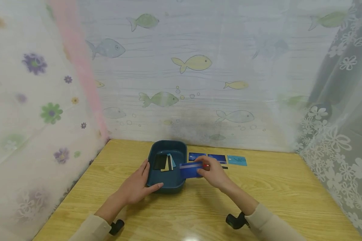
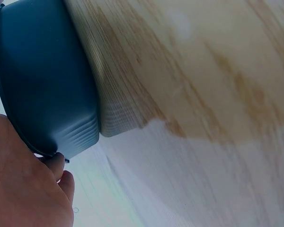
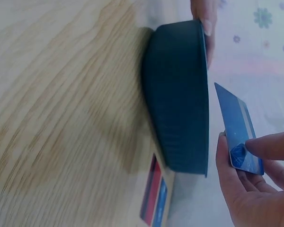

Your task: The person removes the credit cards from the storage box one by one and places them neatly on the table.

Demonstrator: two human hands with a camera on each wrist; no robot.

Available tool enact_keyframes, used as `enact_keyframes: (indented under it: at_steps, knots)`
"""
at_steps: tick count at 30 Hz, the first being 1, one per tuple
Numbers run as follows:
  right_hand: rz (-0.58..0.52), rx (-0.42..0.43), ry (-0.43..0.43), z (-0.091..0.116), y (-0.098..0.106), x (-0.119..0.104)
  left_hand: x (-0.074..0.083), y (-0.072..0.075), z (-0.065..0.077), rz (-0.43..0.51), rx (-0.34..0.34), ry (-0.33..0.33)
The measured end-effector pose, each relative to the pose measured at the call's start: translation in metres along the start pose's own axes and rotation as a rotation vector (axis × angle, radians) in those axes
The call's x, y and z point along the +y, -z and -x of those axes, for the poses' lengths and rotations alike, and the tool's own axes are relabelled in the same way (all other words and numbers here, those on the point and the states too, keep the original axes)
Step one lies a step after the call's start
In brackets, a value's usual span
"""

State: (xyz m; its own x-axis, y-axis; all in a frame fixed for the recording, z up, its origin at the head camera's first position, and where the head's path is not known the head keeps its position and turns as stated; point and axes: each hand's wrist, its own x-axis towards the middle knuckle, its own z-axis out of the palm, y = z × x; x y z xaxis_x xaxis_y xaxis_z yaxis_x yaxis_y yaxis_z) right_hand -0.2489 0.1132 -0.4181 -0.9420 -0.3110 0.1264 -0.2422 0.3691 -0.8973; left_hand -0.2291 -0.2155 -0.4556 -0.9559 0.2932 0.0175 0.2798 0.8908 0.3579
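Observation:
My right hand [image 1: 212, 172] pinches a blue bank card [image 1: 190, 170] with a pale stripe between thumb and fingers. That card [image 3: 236, 127] is raised above the right rim of a dark teal plastic box [image 1: 169, 190]. At the box's near left corner, my left hand [image 1: 134, 187] holds it, fingers along the left wall and thumb over the near rim. Inside lie a black card [image 1: 160, 162], a gold card with a dark stripe [image 1: 166, 166] and a light blue card [image 1: 173, 161], overlapping.
Right of the box lie a blue card [image 1: 196, 156], a dark blue card [image 1: 218, 159] and a light blue VIP card [image 1: 237, 160]. Another card, partly red [image 3: 151, 189], is mostly hidden by my right hand in the head view. Patterned curtains [image 1: 229, 83] stand behind the wooden table [image 1: 268, 190].

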Motion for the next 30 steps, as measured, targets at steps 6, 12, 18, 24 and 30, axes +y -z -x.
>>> enact_keyframes:
  at_steps: [6,12,18,24,30]
  knots:
    - [-0.005,0.002,-0.016,0.007,0.012,0.007,0.000,0.002,0.001,0.001,-0.009,0.004]
    - [0.009,0.010,-0.042,0.013,0.028,0.020,0.000,0.001,0.001,0.008,-0.010,-0.001]
    - [0.059,0.034,-0.083,0.018,0.047,0.033,0.000,0.001,0.001,0.010,0.006,-0.013]
    - [0.158,0.055,-0.107,0.025,0.069,0.046,-0.002,-0.001,0.000,0.008,0.006,-0.010]
    - [0.169,0.067,-0.139,0.030,0.086,0.053,-0.002,-0.001,0.000,0.009,0.004,-0.006]
